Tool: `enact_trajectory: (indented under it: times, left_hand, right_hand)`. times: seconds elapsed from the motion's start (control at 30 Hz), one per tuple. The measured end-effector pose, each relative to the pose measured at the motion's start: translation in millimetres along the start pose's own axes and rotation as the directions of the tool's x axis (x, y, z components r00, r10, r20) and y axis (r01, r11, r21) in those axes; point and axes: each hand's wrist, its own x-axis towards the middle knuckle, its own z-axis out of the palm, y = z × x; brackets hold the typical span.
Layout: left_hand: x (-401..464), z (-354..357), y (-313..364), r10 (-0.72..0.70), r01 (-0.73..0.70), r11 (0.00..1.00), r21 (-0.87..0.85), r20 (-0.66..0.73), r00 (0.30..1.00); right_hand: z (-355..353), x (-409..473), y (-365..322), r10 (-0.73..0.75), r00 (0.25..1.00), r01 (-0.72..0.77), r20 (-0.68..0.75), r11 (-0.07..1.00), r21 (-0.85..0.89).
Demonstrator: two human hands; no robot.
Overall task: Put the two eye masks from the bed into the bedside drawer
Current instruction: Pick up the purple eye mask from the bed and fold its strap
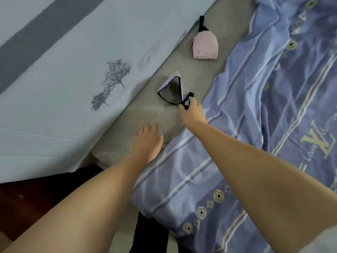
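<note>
Two eye masks lie on the beige woven mat (198, 75) of the bed. The nearer eye mask (173, 90) is folded, lilac outside and black inside, and my right hand (193, 112) pinches its black strap at the lower right corner. The farther eye mask (205, 46) is pink with a black strap and lies flat, untouched, higher up the mat. My left hand (147, 141) rests flat on the mat with fingers spread, holding nothing. No drawer is in view.
A purple striped quilt (264, 125) covers the bed's right side. A pale blue headboard or wall panel (73, 61) with tree prints runs along the left. Dark wood furniture (32, 201) shows at the lower left, and black fabric (151, 234) hangs below.
</note>
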Motion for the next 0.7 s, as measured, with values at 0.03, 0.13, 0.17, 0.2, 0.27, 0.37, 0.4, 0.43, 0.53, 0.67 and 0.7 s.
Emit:
enact_trajectory:
  times: [0.03, 0.13, 0.17, 0.2, 0.27, 0.37, 0.4, 0.43, 0.53, 0.67, 0.7]
  left_hand:
    - [15.1, 5.6, -6.2, 0.033, -0.032, 0.999, 0.025, -0.018, 0.999]
    - [36.7, 31.4, -20.9, 0.088, -0.084, 0.992, 0.097, -0.044, 0.995]
    - [37.0, 41.5, -25.1, 0.103, -0.095, 0.989, 0.116, -0.071, 0.992]
    - [36.3, 50.6, -28.8, 0.119, -0.105, 0.986, 0.133, -0.108, 0.987]
    - [35.7, 62.2, -33.2, 0.15, -0.122, 0.979, 0.164, -0.173, 0.974]
    - [39.6, 64.2, -35.1, 0.162, -0.136, 0.977, 0.162, -0.16, 0.974]
    - [39.6, 61.7, -35.5, 0.15, -0.132, 0.98, 0.146, -0.118, 0.982]
    - [39.4, 57.9, -35.4, 0.137, -0.127, 0.982, 0.136, -0.061, 0.989]
    - [44.3, 32.7, -33.1, 0.093, -0.112, 0.987, 0.117, 0.155, 0.984]
    - [42.2, -37.2, -15.7, 0.003, 0.058, 0.983, -0.175, 0.33, 0.944]
    - [34.4, -55.3, -10.3, -0.042, 0.115, 0.949, -0.293, 0.242, 0.969]
  right_hand:
    - [7.4, 16.4, -6.0, -0.008, 0.999, 0.007, -0.044, 1.0, -0.01]
    - [28.0, 50.8, -11.5, -0.021, 0.99, 0.015, -0.143, 0.999, -0.039]
    - [32.9, 58.5, -10.6, -0.016, 0.986, 0.009, -0.166, 0.999, -0.045]
    - [36.9, 64.6, -8.7, -0.014, 0.982, 0.004, -0.186, 0.999, -0.054]
    - [40.6, 73.3, -2.4, -0.026, 0.977, 0.009, -0.21, 0.996, -0.085]
    - [34.1, 77.1, 4.8, -0.041, 0.975, 0.02, -0.218, 0.995, -0.101]
    - [30.0, 75.2, 5.6, -0.04, 0.977, 0.024, -0.211, 0.997, -0.078]
    - [24.8, 72.1, 5.7, -0.042, 0.978, 0.031, -0.205, 0.998, -0.057]
    - [6.1, 54.3, 2.6, -0.063, 0.974, 0.048, -0.216, 0.996, -0.073]
    - [-27.9, 9.1, -10.7, -0.173, 0.959, 0.145, -0.224, 0.98, -0.137]
    - [-38.3, -6.1, -13.6, -0.22, 0.951, 0.194, -0.216, 0.971, -0.137]
